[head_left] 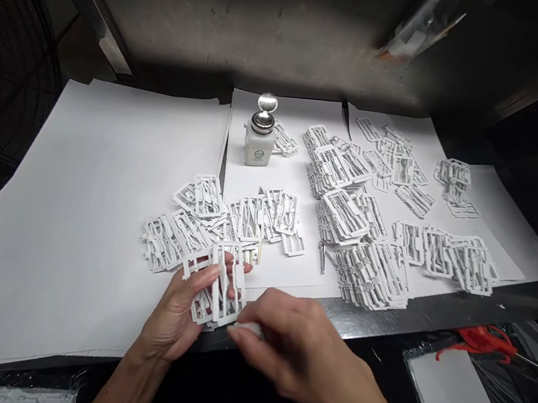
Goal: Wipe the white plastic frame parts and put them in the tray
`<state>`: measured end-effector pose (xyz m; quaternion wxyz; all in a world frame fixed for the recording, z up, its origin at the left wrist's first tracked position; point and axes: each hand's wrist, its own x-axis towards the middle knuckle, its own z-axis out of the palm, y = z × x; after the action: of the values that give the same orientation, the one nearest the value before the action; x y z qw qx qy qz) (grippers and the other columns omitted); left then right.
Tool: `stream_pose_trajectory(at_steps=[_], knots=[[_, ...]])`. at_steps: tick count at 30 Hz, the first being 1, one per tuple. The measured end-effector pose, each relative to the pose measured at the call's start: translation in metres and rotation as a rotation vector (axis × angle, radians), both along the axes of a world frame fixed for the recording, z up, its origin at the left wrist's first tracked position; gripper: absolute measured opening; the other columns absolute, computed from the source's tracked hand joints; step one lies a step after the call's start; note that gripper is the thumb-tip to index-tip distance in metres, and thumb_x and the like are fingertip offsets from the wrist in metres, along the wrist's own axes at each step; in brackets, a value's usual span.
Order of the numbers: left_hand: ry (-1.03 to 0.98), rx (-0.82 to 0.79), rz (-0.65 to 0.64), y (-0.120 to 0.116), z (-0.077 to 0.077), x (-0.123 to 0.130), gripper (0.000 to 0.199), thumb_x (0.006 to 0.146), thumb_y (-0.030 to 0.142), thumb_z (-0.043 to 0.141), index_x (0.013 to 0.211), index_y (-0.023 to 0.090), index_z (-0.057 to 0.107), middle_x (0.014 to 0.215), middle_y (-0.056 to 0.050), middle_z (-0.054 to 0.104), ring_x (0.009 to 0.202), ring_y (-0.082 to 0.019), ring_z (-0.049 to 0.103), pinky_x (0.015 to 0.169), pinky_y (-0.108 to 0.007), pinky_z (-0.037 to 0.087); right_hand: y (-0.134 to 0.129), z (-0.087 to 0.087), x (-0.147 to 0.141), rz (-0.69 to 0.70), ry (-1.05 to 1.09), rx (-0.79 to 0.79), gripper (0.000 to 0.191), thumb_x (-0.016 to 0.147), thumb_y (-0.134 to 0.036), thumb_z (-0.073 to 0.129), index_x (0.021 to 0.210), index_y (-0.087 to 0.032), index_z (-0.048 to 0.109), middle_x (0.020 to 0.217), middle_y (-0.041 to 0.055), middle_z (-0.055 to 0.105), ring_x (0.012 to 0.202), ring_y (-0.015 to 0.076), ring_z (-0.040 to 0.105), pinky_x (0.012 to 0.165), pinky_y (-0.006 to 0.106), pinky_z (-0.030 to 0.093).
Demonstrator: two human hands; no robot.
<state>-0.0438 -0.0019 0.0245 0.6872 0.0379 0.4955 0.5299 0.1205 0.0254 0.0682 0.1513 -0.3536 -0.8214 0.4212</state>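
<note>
Between the thumb and fingers of my left hand (174, 319) are a few white plastic frames (228, 284), rectangular with thin bars inside, fanned over one another. Close to their lower right corner, my right hand (298, 344) is closed in a pinch around a small white piece (250, 327), which may be a cloth or pad; its kind is not clear. Just beyond my hands lies a loose heap of similar frames (251, 218). Another pile of frames (175, 238) sits to the left of it.
A white pump bottle (259, 146) with its metal lid raised stands behind the heaps. Tall stacks of frames (372, 274) fill the right side. Tweezers (322, 258) lie beside them. White paper (97, 203) covers the bench. A red-handled tool (485, 341) is at lower right.
</note>
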Motion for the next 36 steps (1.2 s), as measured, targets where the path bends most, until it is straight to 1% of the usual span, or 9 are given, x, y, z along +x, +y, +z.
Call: stream_pose_trajectory(at_steps=[2,4,6,12,17,25,29,33,36], knots=[[-0.081,-0.033,0.013,-0.002,0.0,-0.005,0.03,0.069,0.03,0.069,0.097,0.019,0.066,0.089,-0.01,0.071,0.058,-0.014,0.062,0.062,-0.03,0.053,0.01,0.0,0.006,-0.163,0.109,-0.085,0.012,0.088,-0.026,0.056,0.091,-0.019,0.065,0.075,0.0012,0.061,0.059,0.0107,0.054,0.053,0.022,0.042],[-0.111,-0.037,-0.002,-0.003,0.001,-0.008,0.033,0.069,0.03,0.069,0.101,0.02,0.065,0.091,-0.01,0.071,0.056,-0.013,0.062,0.059,-0.028,0.053,0.02,-0.001,0.006,-0.332,0.173,-0.086,0.014,0.087,-0.028,0.056,0.09,-0.018,0.067,0.077,0.0026,0.063,0.064,0.0126,0.056,0.055,0.023,0.044],[-0.105,-0.018,-0.028,-0.004,0.001,-0.007,0.033,0.071,0.029,0.068,0.102,0.02,0.065,0.091,-0.01,0.071,0.057,-0.014,0.062,0.058,-0.028,0.053,0.029,-0.002,0.0,-0.411,0.235,-0.055,0.015,0.087,-0.028,0.057,0.091,-0.018,0.067,0.081,0.0038,0.064,0.07,0.0141,0.058,0.058,0.024,0.046],[-0.059,0.057,-0.076,-0.008,-0.003,-0.001,0.042,0.07,0.027,0.069,0.111,0.019,0.061,0.083,-0.008,0.071,0.07,-0.025,0.067,0.067,-0.037,0.055,0.041,-0.011,-0.025,-0.221,0.275,0.075,0.013,0.087,-0.019,0.055,0.094,-0.016,0.066,0.088,0.0048,0.064,0.082,0.0147,0.059,0.072,0.026,0.048],[-0.063,0.029,-0.11,-0.01,-0.007,-0.008,0.042,0.07,0.028,0.068,0.11,0.016,0.061,0.081,-0.011,0.07,0.075,-0.029,0.067,0.067,-0.04,0.055,0.041,-0.015,-0.013,-0.343,0.177,0.069,0.013,0.088,-0.023,0.054,0.09,-0.017,0.065,0.086,0.0039,0.062,0.072,0.013,0.059,0.064,0.025,0.047],[-0.07,0.129,-0.026,-0.005,-0.015,-0.018,0.033,0.08,0.022,0.058,0.113,0.021,0.059,0.088,-0.008,0.069,0.069,-0.02,0.066,0.07,-0.037,0.054,0.013,-0.018,0.0,-0.163,0.164,-0.006,0.014,0.089,-0.021,0.053,0.096,-0.018,0.065,0.086,0.005,0.06,0.077,0.0145,0.056,0.068,0.025,0.047],[-0.086,0.136,0.002,-0.004,-0.016,-0.02,0.031,0.081,0.021,0.057,0.112,0.021,0.059,0.087,-0.007,0.069,0.068,-0.019,0.065,0.072,-0.038,0.054,-0.003,-0.018,0.008,-0.168,0.154,-0.114,0.015,0.089,-0.022,0.053,0.096,-0.018,0.065,0.084,0.004,0.06,0.072,0.013,0.056,0.065,0.024,0.047],[-0.057,0.109,-0.009,-0.003,-0.014,-0.014,0.023,0.08,0.021,0.058,0.103,0.02,0.063,0.089,-0.008,0.069,0.073,-0.019,0.065,0.073,-0.036,0.054,-0.006,-0.017,-0.006,-0.218,0.245,-0.105,0.015,0.089,-0.021,0.053,0.098,-0.018,0.064,0.086,0.0045,0.06,0.076,0.0137,0.057,0.07,0.025,0.048],[-0.022,0.118,0.017,-0.002,-0.012,-0.011,0.029,0.077,0.022,0.063,0.106,0.02,0.062,0.095,-0.01,0.069,0.083,-0.023,0.066,0.074,-0.037,0.054,-0.006,-0.017,-0.016,-0.154,0.258,-0.064,0.016,0.089,-0.02,0.051,0.1,-0.017,0.063,0.09,0.0057,0.059,0.081,0.0141,0.057,0.074,0.024,0.047]])
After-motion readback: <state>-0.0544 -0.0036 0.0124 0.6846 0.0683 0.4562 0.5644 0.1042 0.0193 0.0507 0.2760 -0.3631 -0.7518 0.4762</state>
